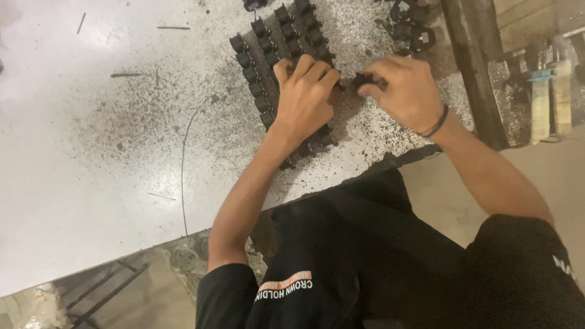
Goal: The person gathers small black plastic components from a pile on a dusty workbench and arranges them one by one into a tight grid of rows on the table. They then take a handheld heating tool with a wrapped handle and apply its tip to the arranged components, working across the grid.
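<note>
Pinch grip, right hand (405, 91), black part (365, 80)

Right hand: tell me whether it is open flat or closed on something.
Closed. The right hand pinches a small black part between thumb and fingertips above the table; the left hand presses flat on the rows of black parts.

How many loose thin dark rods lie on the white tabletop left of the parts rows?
4: two near the top edge, one mid-left, one lower. More may be hidden.
</note>
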